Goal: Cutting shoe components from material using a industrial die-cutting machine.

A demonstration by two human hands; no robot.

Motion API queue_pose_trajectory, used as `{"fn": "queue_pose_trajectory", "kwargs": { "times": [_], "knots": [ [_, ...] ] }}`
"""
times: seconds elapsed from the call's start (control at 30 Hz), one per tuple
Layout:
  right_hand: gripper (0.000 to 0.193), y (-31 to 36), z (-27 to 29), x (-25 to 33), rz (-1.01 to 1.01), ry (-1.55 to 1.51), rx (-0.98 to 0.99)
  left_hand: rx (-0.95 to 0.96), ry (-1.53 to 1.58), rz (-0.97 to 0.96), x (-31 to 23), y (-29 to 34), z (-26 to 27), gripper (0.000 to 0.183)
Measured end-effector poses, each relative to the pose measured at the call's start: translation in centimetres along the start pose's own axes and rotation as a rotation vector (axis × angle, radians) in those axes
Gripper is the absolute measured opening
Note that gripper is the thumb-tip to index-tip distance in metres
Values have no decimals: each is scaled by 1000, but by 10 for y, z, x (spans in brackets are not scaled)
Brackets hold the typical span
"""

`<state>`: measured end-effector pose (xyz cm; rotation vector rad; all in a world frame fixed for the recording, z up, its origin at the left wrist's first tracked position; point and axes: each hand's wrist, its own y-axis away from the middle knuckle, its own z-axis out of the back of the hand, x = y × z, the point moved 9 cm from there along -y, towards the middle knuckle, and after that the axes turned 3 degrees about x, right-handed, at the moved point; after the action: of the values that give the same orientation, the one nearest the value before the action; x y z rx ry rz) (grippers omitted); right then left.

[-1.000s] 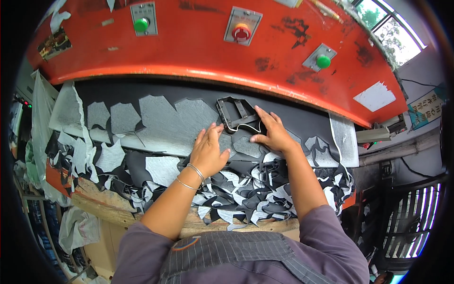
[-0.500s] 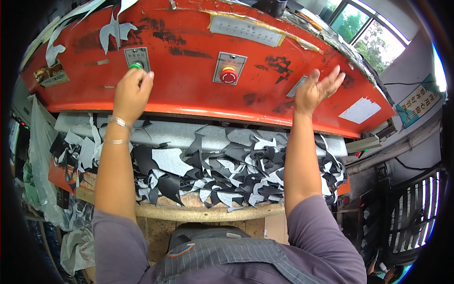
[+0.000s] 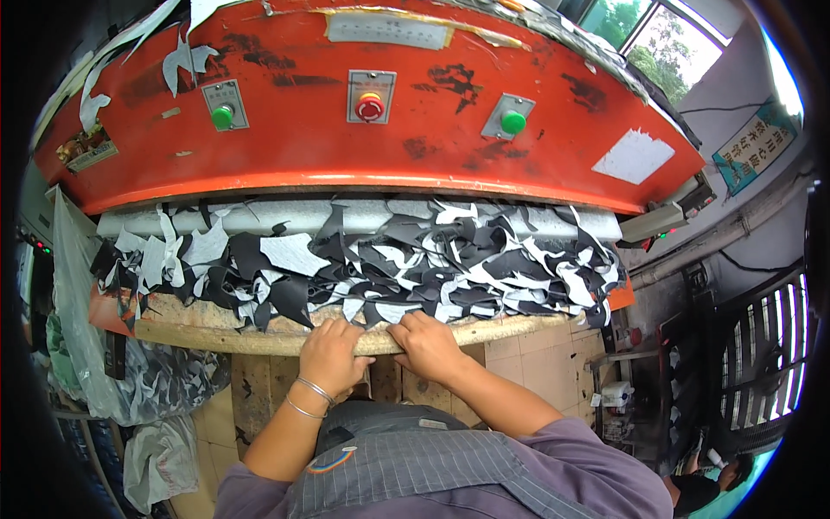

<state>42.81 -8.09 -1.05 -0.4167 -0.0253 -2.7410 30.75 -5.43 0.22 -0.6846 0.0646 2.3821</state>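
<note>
My left hand grips the front edge of a pale wooden board, its fingers curled over the top and its thumb lower down. Close beside it, to the right, my right hand holds the same edge in the same way. Behind my fingers, a thick heap of black and white cut-out scraps covers most of the board. Some of the scraps reach up onto a long pale slab beneath the machine.
A wide orange-red machine beam spans the back, bearing a left green button, a red stop button and a right green button. Clear plastic sheeting hangs at left. Another person shows at lower right.
Both hands have come down from the beam to the board's front edge. My left hand was at the left green button; my right was raised with fingers spread before the right button.
</note>
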Motion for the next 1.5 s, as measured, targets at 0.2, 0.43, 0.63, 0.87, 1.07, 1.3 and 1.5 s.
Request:
{"fn": "queue_pose_trajectory", "kwargs": {
  "times": [0.2, 0.43, 0.63, 0.87, 1.07, 1.3, 1.5],
  "knots": [
    [30, -11, 9, -9, 64, -32, -7, 32, -5, 25, 3, -19, -2, 40],
    [57, -134, 68, -102, -75, -208, 283, 508, 554, 109, 39, -60, -12, 31],
    [74, -243, 77, -214, -126, 58, 30, 102, 1089, 327, 106, -201, -40, 48],
    [53, -250, 62, -233, 122, 51, 185, -76, 1121, 385, 118, -277, -52, 76],
    [63, -178, 54, -217, 41, -628, 124, 87, 1030, 8, 73, -272, -50, 119],
    [58, -110, 39, -198, 34, -806, 304, 0, 586, 207, 54, -217, -77, 22],
    [45, -140, 92, -261, 163, -241, 91, 631, 330, 404, 57, -170, -62, 32]
  ]
}}
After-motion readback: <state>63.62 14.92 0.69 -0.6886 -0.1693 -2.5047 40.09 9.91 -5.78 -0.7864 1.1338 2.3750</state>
